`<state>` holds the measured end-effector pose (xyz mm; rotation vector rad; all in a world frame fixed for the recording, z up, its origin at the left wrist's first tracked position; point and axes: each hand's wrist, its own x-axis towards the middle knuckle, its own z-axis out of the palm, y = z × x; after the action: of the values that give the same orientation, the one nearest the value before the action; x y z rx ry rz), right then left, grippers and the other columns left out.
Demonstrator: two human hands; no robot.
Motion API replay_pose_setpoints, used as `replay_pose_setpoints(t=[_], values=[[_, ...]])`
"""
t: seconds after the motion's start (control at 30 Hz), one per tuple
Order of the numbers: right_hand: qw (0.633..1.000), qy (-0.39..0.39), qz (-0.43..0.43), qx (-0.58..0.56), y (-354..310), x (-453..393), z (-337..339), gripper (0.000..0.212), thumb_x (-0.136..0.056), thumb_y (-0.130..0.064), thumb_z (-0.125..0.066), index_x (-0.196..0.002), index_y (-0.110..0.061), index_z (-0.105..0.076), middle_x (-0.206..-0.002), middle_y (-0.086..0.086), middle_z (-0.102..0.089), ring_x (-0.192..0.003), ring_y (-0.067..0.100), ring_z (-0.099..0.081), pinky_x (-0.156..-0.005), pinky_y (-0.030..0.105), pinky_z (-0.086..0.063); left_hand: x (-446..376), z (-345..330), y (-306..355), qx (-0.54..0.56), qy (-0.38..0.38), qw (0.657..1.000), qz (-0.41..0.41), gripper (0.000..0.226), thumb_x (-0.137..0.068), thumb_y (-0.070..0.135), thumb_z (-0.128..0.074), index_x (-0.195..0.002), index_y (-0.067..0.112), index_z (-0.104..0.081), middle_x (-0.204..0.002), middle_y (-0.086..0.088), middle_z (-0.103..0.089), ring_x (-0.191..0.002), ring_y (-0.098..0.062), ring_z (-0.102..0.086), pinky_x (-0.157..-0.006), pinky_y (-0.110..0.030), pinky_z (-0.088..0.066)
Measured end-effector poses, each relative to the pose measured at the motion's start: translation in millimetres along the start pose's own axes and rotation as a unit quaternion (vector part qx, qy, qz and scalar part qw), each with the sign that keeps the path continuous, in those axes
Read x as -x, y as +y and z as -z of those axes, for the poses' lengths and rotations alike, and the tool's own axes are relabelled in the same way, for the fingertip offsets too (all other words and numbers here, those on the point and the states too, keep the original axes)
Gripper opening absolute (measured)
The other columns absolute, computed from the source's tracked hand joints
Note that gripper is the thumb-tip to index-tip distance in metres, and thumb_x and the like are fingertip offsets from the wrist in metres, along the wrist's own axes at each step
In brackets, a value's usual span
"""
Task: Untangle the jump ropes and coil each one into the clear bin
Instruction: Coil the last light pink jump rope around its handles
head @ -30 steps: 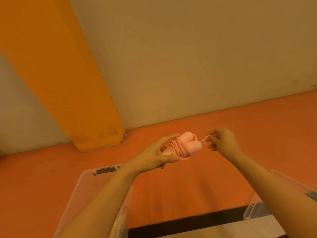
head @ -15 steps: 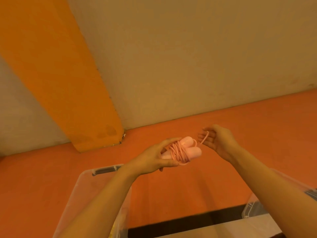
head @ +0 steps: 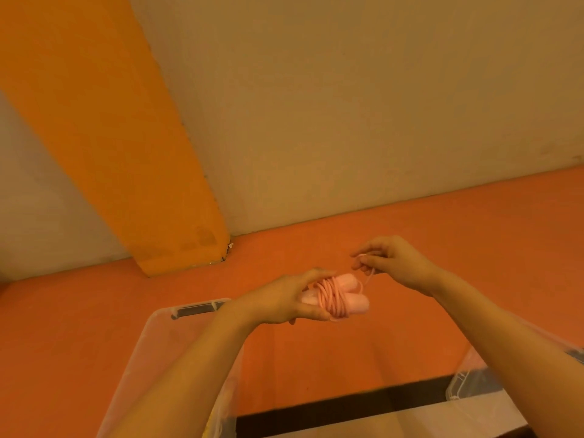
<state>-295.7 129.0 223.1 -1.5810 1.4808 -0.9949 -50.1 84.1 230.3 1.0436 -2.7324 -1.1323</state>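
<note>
My left hand (head: 284, 300) grips a pink jump rope (head: 336, 295), both handles side by side with the cord wound round them. A short loose length of the cord runs up and right to my right hand (head: 395, 263), which pinches it between thumb and fingertips just above the bundle. Both hands are held in the air over the orange floor. A clear bin (head: 164, 336) stands below my left forearm, its rim and dark handle showing. What lies inside it is mostly hidden by my arm.
A second clear bin (head: 458, 385) shows at the lower right, partly behind my right forearm. An orange pillar (head: 126, 153) and a beige wall (head: 347, 105) rise beyond the floor. A black strip (head: 331, 409) crosses the floor near the bottom edge.
My right hand opened for a moment with the cord end draped on it, then pinched the cord again slightly higher. The left hand kept holding the wound bundle almost still.
</note>
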Motion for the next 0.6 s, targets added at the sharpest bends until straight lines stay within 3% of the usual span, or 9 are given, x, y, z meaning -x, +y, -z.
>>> replay_pose_setpoints(t=[0.1,0.2,0.3,0.43,0.6], values=[[0.998,-0.013,0.039,0.043,-5.6,-0.5,-5.7,0.018,-0.094,-0.002,-0.054,-0.105,-0.004,-0.067,-0.089,0.007,-0.071,-0.063,-0.002,-0.059,-0.062,0.014,-0.048,-2.3,-4.1,5.5,-0.046,-0.012,0.999,0.02,0.077,-0.083,0.046,-0.069,-0.145,0.036,-0.023,-0.118,0.005,-0.054,-0.063,-0.021,-0.062,-0.054,-0.021,-0.045],[0.993,-0.033,0.066,0.088,-9.1,0.0,-11.8,0.019,-0.093,-0.004,-0.056,-0.103,-0.01,-0.07,-0.09,0.003,-0.072,-0.071,-0.002,-0.061,-0.065,0.013,-0.047,-4.7,-9.4,8.6,-0.05,-0.01,0.996,0.069,0.097,-0.082,0.047,-0.07,-0.151,0.028,-0.004,-0.076,-0.002,-0.063,-0.059,-0.021,-0.062,-0.059,-0.031,-0.049],[0.989,-0.053,0.089,0.109,-12.0,2.2,-16.2,0.019,-0.093,-0.007,-0.057,-0.104,-0.013,-0.072,-0.095,-0.002,-0.072,-0.086,0.001,-0.063,-0.073,0.016,-0.048,-4.4,-8.7,8.2,-0.035,-0.014,0.997,0.067,0.109,-0.082,0.045,-0.071,-0.148,0.036,0.016,-0.074,-0.006,-0.065,-0.055,-0.016,-0.06,-0.056,-0.028,-0.049],[0.991,-0.064,0.091,0.078,-17.0,3.5,-16.9,0.02,-0.095,-0.008,-0.055,-0.103,-0.019,-0.071,-0.096,-0.007,-0.071,-0.089,-0.001,-0.064,-0.075,0.015,-0.048,-2.2,-3.0,8.8,0.023,-0.026,0.997,0.073,0.102,-0.083,0.042,-0.071,-0.147,0.048,0.008,-0.068,0.0,-0.058,-0.05,-0.012,-0.054,-0.05,-0.025,-0.046],[0.987,-0.092,0.093,0.092,-18.3,2.3,-19.7,0.023,-0.095,-0.006,-0.054,-0.107,-0.019,-0.068,-0.103,-0.003,-0.07,-0.093,-0.002,-0.062,-0.081,0.019,-0.049,-2.5,-2.4,6.1,0.056,-0.061,0.994,0.074,0.091,-0.086,0.038,-0.069,-0.146,0.051,-0.003,-0.068,-0.001,-0.053,-0.051,-0.011,-0.049,-0.049,-0.026,-0.041]])
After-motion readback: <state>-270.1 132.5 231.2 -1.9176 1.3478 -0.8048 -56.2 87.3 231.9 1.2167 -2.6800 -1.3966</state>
